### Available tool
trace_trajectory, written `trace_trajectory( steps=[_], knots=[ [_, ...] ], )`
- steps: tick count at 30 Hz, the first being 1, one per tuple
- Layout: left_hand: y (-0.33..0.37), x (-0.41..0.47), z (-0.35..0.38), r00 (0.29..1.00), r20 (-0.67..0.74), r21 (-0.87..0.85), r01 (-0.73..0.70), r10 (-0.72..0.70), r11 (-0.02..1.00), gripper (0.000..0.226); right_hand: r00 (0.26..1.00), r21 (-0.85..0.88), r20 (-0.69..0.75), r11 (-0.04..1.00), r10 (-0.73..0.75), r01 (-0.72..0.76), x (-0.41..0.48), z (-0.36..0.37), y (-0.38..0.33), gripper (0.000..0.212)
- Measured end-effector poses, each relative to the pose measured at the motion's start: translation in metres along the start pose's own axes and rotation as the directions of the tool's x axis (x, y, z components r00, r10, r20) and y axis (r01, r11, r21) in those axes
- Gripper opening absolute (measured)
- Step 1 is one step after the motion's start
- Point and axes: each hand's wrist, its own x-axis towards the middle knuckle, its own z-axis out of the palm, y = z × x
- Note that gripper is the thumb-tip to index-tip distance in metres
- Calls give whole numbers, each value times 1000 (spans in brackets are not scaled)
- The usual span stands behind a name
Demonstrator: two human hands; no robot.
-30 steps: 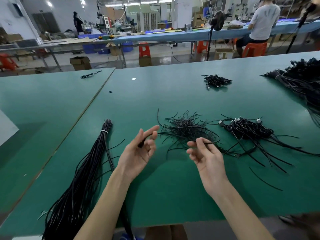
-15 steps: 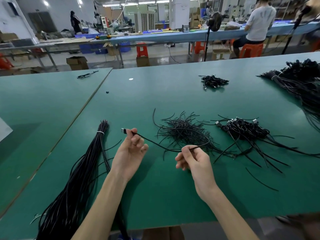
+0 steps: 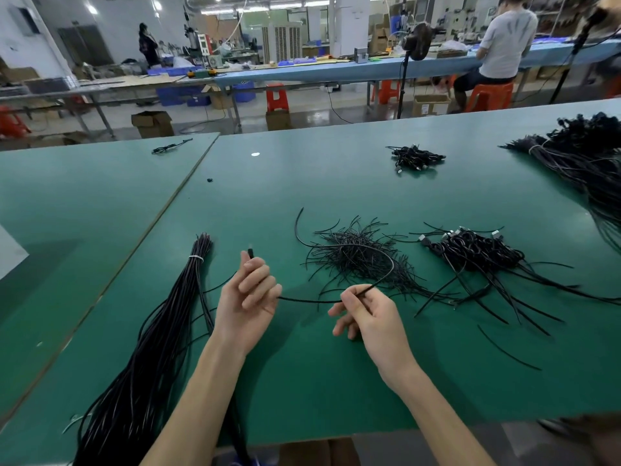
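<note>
A thin black cable (image 3: 309, 300) stretches between both hands above the green table (image 3: 302, 381). My left hand (image 3: 248, 294) grips one end, the small plug sticking up past the fingertips. My right hand (image 3: 366, 314) pinches the cable between thumb and forefinger; from there it arcs up and back over a loose pile of short black ties (image 3: 356, 257).
A long tied bundle of black cables (image 3: 158, 338) lies at the left. Coiled finished cables (image 3: 477, 250) sit at the right, a smaller heap (image 3: 415, 157) farther back, and a big bundle (image 3: 584, 163) at the far right. A person (image 3: 504, 45) sits at another bench behind.
The hands moved apart and drew the cable out between them. The left hand closed round the plug end and turned it from pointing left to pointing up.
</note>
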Motion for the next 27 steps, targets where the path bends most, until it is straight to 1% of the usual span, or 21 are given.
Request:
trace_trajectory(
  steps=[2, 3, 4, 5, 6, 7, 8, 11, 12, 14, 15, 16, 17, 18, 20, 22, 24, 27],
  knots=[
    [-2, -3, 1, 1000, 17, 212, 19, -23, 977, 39, 999, 56, -41, 998, 8, -6, 1, 0, 0, 19],
    [-4, -4, 3, 999, 16, 335, 25, -32, 942, 39, 998, 81, -62, 997, 9, -4, 1, 0, 0, 21],
    [-7, -4, 5, 999, 3, 474, 35, -41, 880, 40, 997, 98, -81, 995, 7, 1, 1, 0, 0, 22],
    [-11, -5, 7, 999, -18, 624, 48, -47, 780, 42, 995, 106, -98, 994, 4, 6, 1, -1, 0, 22],
    [-16, -5, 9, 998, -36, 757, 57, -46, 651, 44, 994, 109, -111, 994, 2, 11, 0, -1, 0, 23],
    [-21, -5, 11, 999, -40, 851, 51, -32, 523, 46, 993, 113, -121, 993, -1, 15, 0, -1, 0, 23],
    [-26, -6, 12, 1000, -27, 904, 30, -12, 426, 47, 992, 122, -128, 992, -3, 18, 0, -1, 0, 24],
    [-34, -7, 13, 996, 62, 968, -75, 61, 239, 46, 992, 174, -123, 984, -17, 38, -2, -1, -4, 29],
    [-36, -7, 12, 991, 96, 985, -108, 88, 133, 40, 993, 189, -114, 981, -23, 44, -2, -1, -6, 32],
    [-39, -5, 8, 976, 175, 980, -159, 131, -123, 21, 996, 215, -88, 975, -32, 50, -4, 0, -9, 37],
    [-42, -4, 6, 968, 219, 956, -187, 126, -227, 16, 997, 226, -75, 973, -37, 53, -5, 0, -11, 38],
    [-44, -2, 5, 961, 258, 930, -218, 102, -296, 19, 997, 233, -66, 971, -40, 55, -5, 1, -11, 38],
    [-45, 0, 4, 958, 277, 916, -239, 78, -323, 23, 997, 237, -63, 970, -40, 54, -5, 1, -12, 38],
    [-46, 0, 3, 957, 280, 917, -243, 76, -318, 27, 997, 240, -64, 970, -36, 50, -5, 1, -12, 38],
    [-44, -1, 3, 952, 273, 937, -232, 136, -262, 31, 998, 227, -52, 973, -29, 40, -5, 1, -12, 36],
    [-42, -2, 1, 947, 253, 955, -211, 199, -206, 32, 999, 188, -3, 981, -42, 42, -5, 1, -12, 33],
    [-41, -3, 2, 948, 226, 966, -187, 226, -181, 31, 997, 160, 48, 986, -57, 48, -6, 2, -13, 30],
    [-39, -4, 4, 936, 207, 972, -162, 286, -173, 32, 994, 124, 94, 991, -62, 50, -6, 2, -12, 31]
  ],
)
